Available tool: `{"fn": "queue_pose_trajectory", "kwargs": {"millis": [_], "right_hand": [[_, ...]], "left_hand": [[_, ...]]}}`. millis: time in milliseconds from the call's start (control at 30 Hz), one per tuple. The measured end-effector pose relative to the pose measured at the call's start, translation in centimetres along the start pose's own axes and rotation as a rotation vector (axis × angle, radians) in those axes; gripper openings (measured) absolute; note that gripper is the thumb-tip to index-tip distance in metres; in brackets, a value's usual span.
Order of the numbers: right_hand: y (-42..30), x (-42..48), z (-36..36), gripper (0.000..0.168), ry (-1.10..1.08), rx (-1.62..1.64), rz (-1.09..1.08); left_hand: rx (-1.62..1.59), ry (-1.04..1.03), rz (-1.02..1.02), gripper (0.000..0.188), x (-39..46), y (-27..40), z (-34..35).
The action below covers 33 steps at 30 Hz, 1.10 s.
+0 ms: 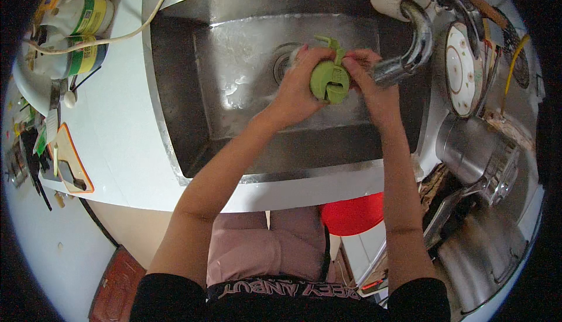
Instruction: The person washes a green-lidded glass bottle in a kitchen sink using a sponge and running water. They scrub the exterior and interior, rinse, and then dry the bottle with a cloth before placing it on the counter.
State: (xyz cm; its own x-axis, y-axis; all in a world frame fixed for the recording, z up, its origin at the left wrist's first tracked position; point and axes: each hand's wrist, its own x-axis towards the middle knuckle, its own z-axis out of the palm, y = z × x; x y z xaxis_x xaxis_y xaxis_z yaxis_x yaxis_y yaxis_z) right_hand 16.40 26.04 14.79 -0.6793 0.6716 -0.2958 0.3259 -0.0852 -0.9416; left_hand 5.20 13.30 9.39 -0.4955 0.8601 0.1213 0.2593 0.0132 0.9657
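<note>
Over the stainless steel sink (pixel 257 118), a light green lid (pixel 325 74), apparently of a bottle or cup, faces up at me. It has a slot in its top, and a narrow green strap or tab (pixel 327 40) sticks out at its far side. My left hand (pixel 296 87) wraps the lid's left side. The fingers of my right hand (pixel 373 83) pinch at its far right edge, by the base of the strap. Whatever is under the lid is hidden by the lid and my hands. The metal faucet spout (pixel 393 69) ends close behind my right hand.
A drain (pixel 281 65) lies in the sink floor. Labelled plastic jugs (pixel 88 54) and a cutting board (pixel 72 159) with a knife are on the left. At right stand a floral plate (pixel 461 69) and a steel pot (pixel 467 148). A pale hose (pixel 131 34) crosses the counter.
</note>
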Motion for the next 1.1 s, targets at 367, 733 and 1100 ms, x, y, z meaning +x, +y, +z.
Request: {"fn": "queue_pose_trajectory", "kwargs": {"millis": [367, 733, 1100], "right_hand": [[-2.7, 2.4, -1.7, 0.021, -0.466, -0.153, 0.115], [-2.5, 2.1, -2.6, 0.017, -0.540, -0.121, 0.137], [-2.5, 1.4, -2.7, 0.015, -0.477, -0.190, 0.130]], "left_hand": [[0.029, -0.192, 0.043, 0.073, 0.1, 1.0, -2.7], [-0.052, -0.295, 0.012, 0.077, -0.2, 1.0, -2.7], [-0.003, -0.229, 0.091, 0.065, -0.2, 1.6, -2.2]]}}
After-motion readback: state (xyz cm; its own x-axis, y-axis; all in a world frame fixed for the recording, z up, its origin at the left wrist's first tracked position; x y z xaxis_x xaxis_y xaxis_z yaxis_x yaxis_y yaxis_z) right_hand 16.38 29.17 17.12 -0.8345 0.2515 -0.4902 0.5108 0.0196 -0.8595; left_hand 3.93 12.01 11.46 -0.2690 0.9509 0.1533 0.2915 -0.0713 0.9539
